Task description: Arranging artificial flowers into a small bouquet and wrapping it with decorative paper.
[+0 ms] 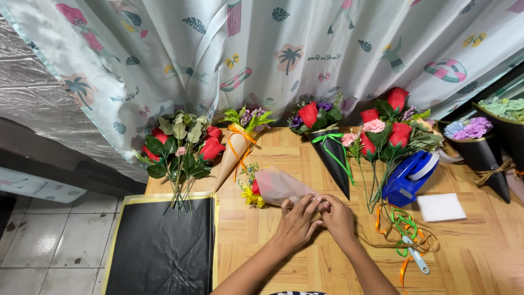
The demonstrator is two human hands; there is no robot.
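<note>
Grip: left hand (295, 219) and right hand (337, 217) are clenched around the narrow end of a translucent pink cone bouquet (275, 186).
Bouquet: laid flat on the tabletop (469, 257).
Surface: warm wooden parquet.
Room: patterned curtain (284, 49) hung behind.

Two bare, sleeveless forearms

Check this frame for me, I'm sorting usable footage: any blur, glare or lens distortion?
Head view: sharp and evenly lit, soft shadows under both hands, left hand and right hand, on the small bouquet; no strong glare; the wide lens bows the curtain and table edges.
</note>
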